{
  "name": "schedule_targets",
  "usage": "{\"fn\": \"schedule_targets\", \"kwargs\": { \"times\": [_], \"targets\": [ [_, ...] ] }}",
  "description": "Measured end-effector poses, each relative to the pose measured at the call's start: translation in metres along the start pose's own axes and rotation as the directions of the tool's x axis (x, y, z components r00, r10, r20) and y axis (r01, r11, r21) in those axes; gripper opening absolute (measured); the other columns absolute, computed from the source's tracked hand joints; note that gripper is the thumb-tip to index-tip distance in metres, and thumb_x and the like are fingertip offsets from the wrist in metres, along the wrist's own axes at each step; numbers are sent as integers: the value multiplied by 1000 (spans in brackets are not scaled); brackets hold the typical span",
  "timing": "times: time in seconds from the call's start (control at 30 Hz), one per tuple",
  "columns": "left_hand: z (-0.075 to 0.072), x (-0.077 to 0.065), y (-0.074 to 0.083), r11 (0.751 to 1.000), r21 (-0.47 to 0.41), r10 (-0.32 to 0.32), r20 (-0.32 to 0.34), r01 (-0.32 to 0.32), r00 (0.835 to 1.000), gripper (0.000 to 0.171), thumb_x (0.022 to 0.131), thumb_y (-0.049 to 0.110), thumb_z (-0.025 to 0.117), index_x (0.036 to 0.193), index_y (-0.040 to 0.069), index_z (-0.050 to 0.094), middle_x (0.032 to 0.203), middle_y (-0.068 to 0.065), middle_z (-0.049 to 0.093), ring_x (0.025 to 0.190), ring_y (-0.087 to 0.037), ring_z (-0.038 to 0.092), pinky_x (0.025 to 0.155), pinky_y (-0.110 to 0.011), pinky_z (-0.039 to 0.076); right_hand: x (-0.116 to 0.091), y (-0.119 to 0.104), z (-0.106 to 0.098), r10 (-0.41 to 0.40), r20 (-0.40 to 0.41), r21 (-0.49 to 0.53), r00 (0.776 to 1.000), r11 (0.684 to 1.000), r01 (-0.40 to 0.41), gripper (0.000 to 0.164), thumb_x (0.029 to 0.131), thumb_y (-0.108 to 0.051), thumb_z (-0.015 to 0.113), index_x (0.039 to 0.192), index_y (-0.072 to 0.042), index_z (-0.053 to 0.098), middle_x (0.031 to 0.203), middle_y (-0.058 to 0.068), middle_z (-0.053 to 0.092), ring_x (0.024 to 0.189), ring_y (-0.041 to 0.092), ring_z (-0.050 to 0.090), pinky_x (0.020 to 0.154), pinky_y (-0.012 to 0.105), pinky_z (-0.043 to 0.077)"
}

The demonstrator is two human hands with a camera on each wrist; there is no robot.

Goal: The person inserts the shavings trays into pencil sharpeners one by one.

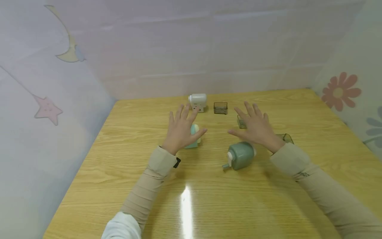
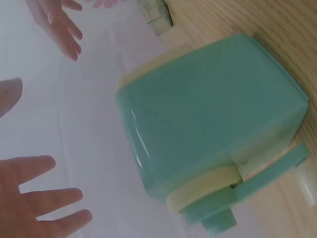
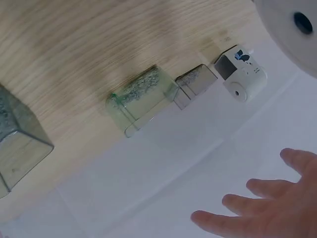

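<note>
My left hand (image 1: 180, 132) is spread with straight fingers over a teal and cream crank pencil sharpener (image 2: 213, 109), which it partly hides in the head view. My right hand (image 1: 257, 127), fingers also apart, hovers behind a rounded green crank pencil sharpener (image 1: 243, 156) lying near the middle of the table. Neither hand holds anything. Farther back stands a small white pencil sharpener (image 1: 198, 99) with an opening in its front. Clear shavings drawers lie to the right: one (image 1: 220, 108) at the back, another (image 1: 241, 122) by my right fingers, a larger one (image 1: 287, 138) beyond my right wrist.
Greyish shavings show inside the clear drawers, such as the middle one (image 3: 143, 94) in the right wrist view. The wooden table (image 1: 125, 159) meets pale curtain-like walls (image 1: 179, 49) at the back and sides.
</note>
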State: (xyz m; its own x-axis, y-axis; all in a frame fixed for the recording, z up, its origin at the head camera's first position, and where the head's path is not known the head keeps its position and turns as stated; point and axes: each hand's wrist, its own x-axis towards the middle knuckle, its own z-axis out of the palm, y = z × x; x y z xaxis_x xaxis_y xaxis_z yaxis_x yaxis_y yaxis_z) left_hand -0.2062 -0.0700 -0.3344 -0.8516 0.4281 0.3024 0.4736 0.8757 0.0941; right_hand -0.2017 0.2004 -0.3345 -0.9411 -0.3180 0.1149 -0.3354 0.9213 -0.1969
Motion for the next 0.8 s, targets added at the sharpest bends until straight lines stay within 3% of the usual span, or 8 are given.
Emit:
{"fn": "schedule_targets", "kwargs": {
  "times": [0.07, 0.13, 0.27, 0.37, 0.43, 0.6, 0.8],
  "targets": [
    [1, 0, 2, 999, 7, 48, -96, -48, 994, 71, 86, 57, 47, 142, 16, 32, 142, -14, 34, 131, -32, 26, 102, -55, 23, -2, 3, -1, -19, -50, -26, 999, 1000, 18, 87, 80, -63, 51, 143, -8, 28, 146, 24, 17, 130, 47, 14, 92, 70, 20],
    [3, 0, 4, 995, 2, 97, -202, -99, 975, 62, 86, 48, 53, 134, 9, 44, 131, -14, 47, 121, -30, 39, 99, -49, 31, -5, 6, -2, -34, -99, -17, 995, 999, 33, 82, 81, -57, 55, 140, -4, 33, 141, 25, 30, 127, 46, 26, 93, 65, 26],
    [7, -1, 8, 970, -68, 190, -387, -234, 902, 42, 85, 31, 62, 115, 2, 58, 107, -12, 60, 98, -26, 56, 83, -37, 45, -12, 15, -8, -12, -152, 79, 988, 997, 24, 70, 83, -47, 60, 133, -2, 43, 127, 23, 49, 112, 42, 46, 86, 57, 39],
    [10, -3, 13, 937, -132, 235, -450, -324, 862, 31, 83, 22, 64, 105, 0, 60, 96, -11, 62, 84, -21, 59, 70, -31, 49, -18, 22, -14, 17, -151, 146, 988, 989, 5, 60, 86, -41, 58, 130, -1, 46, 116, 22, 57, 101, 38, 54, 78, 54, 43],
    [11, -5, 18, 917, -170, 254, -448, -360, 857, 27, 84, 19, 63, 102, 0, 59, 93, -11, 62, 78, -20, 60, 63, -27, 50, -22, 30, -17, 7, -157, 162, 988, 987, 19, 54, 87, -36, 59, 127, -1, 49, 107, 20, 61, 94, 35, 57, 74, 52, 45],
    [12, -12, 34, 880, -236, 308, -380, -413, 872, 24, 85, 16, 62, 103, 1, 57, 91, -10, 61, 66, -16, 59, 51, -21, 46, -35, 56, -21, -83, -122, 189, 989, 976, 106, 39, 89, -24, 59, 118, 2, 54, 98, 17, 62, 85, 31, 59, 71, 47, 47],
    [13, -16, 53, 851, -285, 362, -289, -441, 886, 24, 85, 18, 62, 104, 3, 58, 91, -8, 61, 72, -14, 59, 53, -21, 45, -56, 81, -29, -148, 26, 137, 989, 980, 143, 41, 87, -19, 61, 118, 6, 52, 107, 23, 58, 90, 35, 57, 70, 48, 47]
  ]
}}
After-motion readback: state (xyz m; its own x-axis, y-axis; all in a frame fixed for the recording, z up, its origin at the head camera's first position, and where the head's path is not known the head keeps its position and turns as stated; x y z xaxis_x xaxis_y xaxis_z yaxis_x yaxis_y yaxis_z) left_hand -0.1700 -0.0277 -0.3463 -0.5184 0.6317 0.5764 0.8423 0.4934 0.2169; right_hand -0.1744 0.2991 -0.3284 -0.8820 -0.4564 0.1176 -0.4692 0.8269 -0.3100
